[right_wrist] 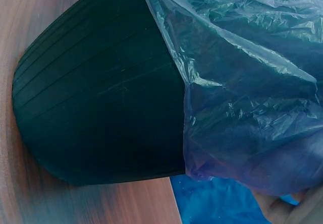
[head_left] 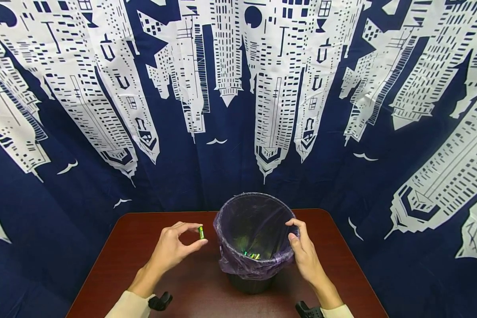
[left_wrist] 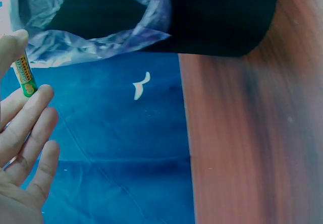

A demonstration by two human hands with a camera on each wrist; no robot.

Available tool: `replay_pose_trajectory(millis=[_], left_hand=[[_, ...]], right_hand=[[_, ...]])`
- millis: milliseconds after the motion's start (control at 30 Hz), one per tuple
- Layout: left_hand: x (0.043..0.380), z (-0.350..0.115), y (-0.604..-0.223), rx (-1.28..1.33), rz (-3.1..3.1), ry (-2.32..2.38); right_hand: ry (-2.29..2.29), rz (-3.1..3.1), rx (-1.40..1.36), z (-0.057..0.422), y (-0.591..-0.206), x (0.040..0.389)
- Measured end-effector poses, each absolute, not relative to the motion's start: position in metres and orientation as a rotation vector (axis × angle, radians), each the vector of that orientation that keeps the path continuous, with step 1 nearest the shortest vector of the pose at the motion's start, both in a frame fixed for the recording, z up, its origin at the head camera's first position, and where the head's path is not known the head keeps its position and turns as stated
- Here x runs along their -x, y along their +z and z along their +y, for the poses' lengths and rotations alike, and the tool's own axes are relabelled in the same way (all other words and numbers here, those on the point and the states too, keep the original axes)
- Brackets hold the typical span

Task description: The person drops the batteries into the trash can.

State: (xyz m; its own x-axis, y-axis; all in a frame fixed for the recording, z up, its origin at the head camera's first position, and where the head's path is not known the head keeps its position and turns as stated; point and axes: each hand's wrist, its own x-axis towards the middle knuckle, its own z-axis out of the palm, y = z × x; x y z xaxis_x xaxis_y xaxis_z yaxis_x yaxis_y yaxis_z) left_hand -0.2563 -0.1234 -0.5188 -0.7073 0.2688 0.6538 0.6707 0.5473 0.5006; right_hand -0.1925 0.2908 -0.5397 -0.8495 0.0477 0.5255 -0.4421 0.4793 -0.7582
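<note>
My left hand pinches a small green and yellow battery between thumb and fingertip, left of the trash bin. In the left wrist view the battery is tilted, with the other fingers spread loosely below it. The dark trash bin stands upright and is lined with a translucent purple bag folded over its rim. At the bin's right side my right hand holds the rim, thumb and finger reaching over its edge. Several small green and yellow pieces lie inside the bin.
The bin stands on a reddish-brown wooden table with rounded far corners. Behind it hangs a dark blue curtain printed with white buildings. Black wrist straps show at the left wrist and right wrist.
</note>
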Motion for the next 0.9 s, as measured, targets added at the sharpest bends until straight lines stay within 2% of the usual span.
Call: replay_pose_trajectory(millis=[900], left_hand=[[0.276,-0.086,-0.440,0.830,-2.278,-1.093]], right_hand=[[1.342,-2.255,-0.305,0.288,-0.538,0.194]])
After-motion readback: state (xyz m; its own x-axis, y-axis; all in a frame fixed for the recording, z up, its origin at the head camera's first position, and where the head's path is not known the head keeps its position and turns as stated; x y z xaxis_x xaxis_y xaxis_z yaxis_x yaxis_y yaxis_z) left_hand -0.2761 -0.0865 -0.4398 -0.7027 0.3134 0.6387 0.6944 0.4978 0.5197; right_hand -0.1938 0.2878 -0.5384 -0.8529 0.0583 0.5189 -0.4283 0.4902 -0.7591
